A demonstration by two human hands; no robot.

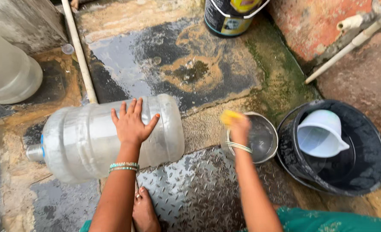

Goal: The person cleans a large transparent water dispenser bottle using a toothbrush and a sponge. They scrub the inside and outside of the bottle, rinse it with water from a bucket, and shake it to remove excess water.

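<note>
A big clear plastic water jug [91, 137] lies on its side on the wet ground, neck pointing left. My left hand [132, 122] rests flat on top of it, fingers spread. My right hand [238, 125] is closed around a yellow sponge [229, 116] at the left rim of a small steel bowl [263, 139]. The hand is blurred. Bangles sit on both wrists.
A black bucket [371, 172] holding water and a white plastic jug [321, 133] stands at the right. A white pipe [79, 51] runs along the ground at left, beside another clear container [7, 73]. A paint can [229, 17] stands at the top. My bare foot [145, 210] rests on the checkered metal plate [199, 189].
</note>
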